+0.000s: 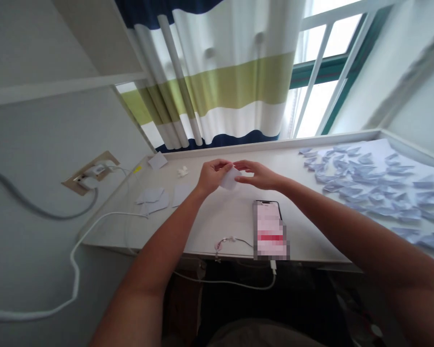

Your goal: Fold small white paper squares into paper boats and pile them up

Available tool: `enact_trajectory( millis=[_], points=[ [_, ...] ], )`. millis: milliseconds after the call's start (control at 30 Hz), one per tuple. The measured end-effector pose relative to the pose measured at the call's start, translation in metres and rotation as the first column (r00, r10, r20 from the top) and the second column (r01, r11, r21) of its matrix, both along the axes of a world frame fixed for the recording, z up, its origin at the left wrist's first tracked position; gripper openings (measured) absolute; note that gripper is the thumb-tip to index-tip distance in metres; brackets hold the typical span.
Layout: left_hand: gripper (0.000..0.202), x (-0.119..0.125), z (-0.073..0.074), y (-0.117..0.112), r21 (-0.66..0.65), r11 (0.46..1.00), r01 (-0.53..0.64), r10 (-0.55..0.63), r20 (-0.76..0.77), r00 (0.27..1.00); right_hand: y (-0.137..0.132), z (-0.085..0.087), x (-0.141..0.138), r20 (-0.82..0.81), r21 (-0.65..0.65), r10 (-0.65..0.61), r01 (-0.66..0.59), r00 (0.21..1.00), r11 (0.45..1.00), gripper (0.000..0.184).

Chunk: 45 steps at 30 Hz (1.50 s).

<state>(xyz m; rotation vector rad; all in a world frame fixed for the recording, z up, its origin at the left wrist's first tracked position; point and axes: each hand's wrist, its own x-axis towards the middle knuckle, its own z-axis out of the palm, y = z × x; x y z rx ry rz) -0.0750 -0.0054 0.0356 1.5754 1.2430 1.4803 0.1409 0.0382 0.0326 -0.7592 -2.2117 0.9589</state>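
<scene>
Both your left grip (212,176) and your right grip (260,174) are nearly shut, pinching a small piece of white paper (230,178) between them. It sits above the tabletop (220,226), its long axis unclear.

We had a long white table (217,224) carrying a large white paper sheet (381,152) strewn with small folded pale-blue paper pieces (361,180). Loose white paper squares (150,196) and a small crumpled white paper scrap (183,171) lay nearby, with a black smartphone (269,230) lying face up, its screen blurred, and a thin cord with a pink charm (222,244).
</scene>
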Motion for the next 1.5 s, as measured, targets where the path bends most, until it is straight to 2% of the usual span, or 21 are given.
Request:
enact_trajectory(
  millis=[100, 167, 233, 333, 400, 467, 567, 667, 767, 833, 900, 967, 1033, 1100, 1200, 1333, 1400, 1500],
  points=[
    [0.041, 0.049, 0.000, 0.024, -0.041, 0.983, 0.180, -0.179, 0.031, 0.983, 0.003, -0.007, 0.048, -0.026, -0.047, -0.131, 0.129, 0.991, 0.991, 0.032],
    [0.047, 0.073, -0.001, 0.035, -0.054, 0.980, 0.190, -0.188, 0.034, 0.982, 0.003, -0.015, 0.073, -0.076, -0.168, -0.184, 0.169, 0.980, 0.971, 0.043],
    [0.054, 0.089, -0.006, 0.039, -0.075, 0.986, 0.147, -0.142, 0.076, 0.987, 0.002, -0.024, 0.090, -0.246, -0.321, -0.269, 0.184, 0.931, 0.929, 0.049],
    [0.054, 0.103, -0.024, 0.037, -0.169, 0.973, 0.157, -0.133, 0.143, 0.981, 0.000, -0.039, 0.099, -0.423, -0.518, -0.441, 0.188, 0.791, 0.834, 0.060],
    [0.049, 0.107, -0.039, 0.033, -0.201, 0.964, 0.174, -0.146, 0.149, 0.978, 0.001, -0.045, 0.099, -0.422, -0.589, -0.459, 0.148, 0.781, 0.794, 0.061],
    [0.047, 0.108, -0.050, 0.028, -0.207, 0.961, 0.182, -0.148, 0.170, 0.974, 0.001, -0.050, 0.097, -0.411, -0.601, -0.434, 0.120, 0.802, 0.790, 0.056],
    [0.047, 0.105, -0.057, 0.026, -0.239, 0.948, 0.212, -0.161, 0.213, 0.964, 0.003, -0.053, 0.094, -0.414, -0.605, -0.425, 0.105, 0.805, 0.789, 0.051],
    [0.046, 0.099, -0.054, 0.026, -0.283, 0.926, 0.251, -0.180, 0.253, 0.950, 0.004, -0.054, 0.094, -0.424, -0.622, -0.426, 0.085, 0.799, 0.778, 0.049],
    [0.038, 0.096, -0.049, 0.025, -0.280, 0.919, 0.276, -0.195, 0.284, 0.939, 0.002, -0.051, 0.096, -0.434, -0.624, -0.400, 0.052, 0.807, 0.780, 0.034],
    [0.030, 0.095, -0.046, 0.022, -0.254, 0.912, 0.324, -0.250, 0.282, 0.926, -0.001, -0.046, 0.099, -0.416, -0.609, -0.370, 0.047, 0.831, 0.792, 0.024],
    [0.030, 0.096, -0.043, 0.019, -0.232, 0.902, 0.365, -0.300, 0.271, 0.914, -0.003, -0.042, 0.104, -0.370, -0.591, -0.316, 0.041, 0.873, 0.805, 0.020],
    [0.029, 0.098, -0.043, 0.018, -0.212, 0.908, 0.361, -0.309, 0.243, 0.919, -0.003, -0.038, 0.107, -0.315, -0.582, -0.264, 0.035, 0.912, 0.812, 0.017],
    [0.026, 0.100, -0.045, 0.017, -0.188, 0.921, 0.342, -0.303, 0.207, 0.930, -0.002, -0.037, 0.109, -0.294, -0.590, -0.278, 0.055, 0.914, 0.806, 0.022],
    [0.027, 0.103, -0.048, 0.018, -0.165, 0.920, 0.355, -0.325, 0.186, 0.927, 0.000, -0.038, 0.109, -0.307, -0.600, -0.344, 0.100, 0.887, 0.793, 0.032],
    [0.038, 0.104, -0.052, 0.020, -0.123, 0.927, 0.355, -0.337, 0.144, 0.930, 0.002, -0.040, 0.108, -0.326, -0.590, -0.400, 0.146, 0.856, 0.794, 0.043],
    [0.051, 0.103, -0.053, 0.020, -0.091, 0.938, 0.333, -0.329, 0.058, 0.943, 0.001, -0.042, 0.108, -0.317, -0.575, -0.321, 0.088, 0.892, 0.813, 0.041],
    [0.048, 0.103, -0.053, 0.020, -0.087, 0.931, 0.353, -0.348, 0.073, 0.935, 0.000, -0.043, 0.108, -0.323, -0.566, -0.267, 0.041, 0.908, 0.823, 0.046],
    [0.059, 0.104, -0.052, 0.021, -0.094, 0.930, 0.354, -0.341, 0.131, 0.931, 0.000, -0.043, 0.108, -0.336, -0.552, -0.233, 0.009, 0.913, 0.834, 0.053]
  ],
)
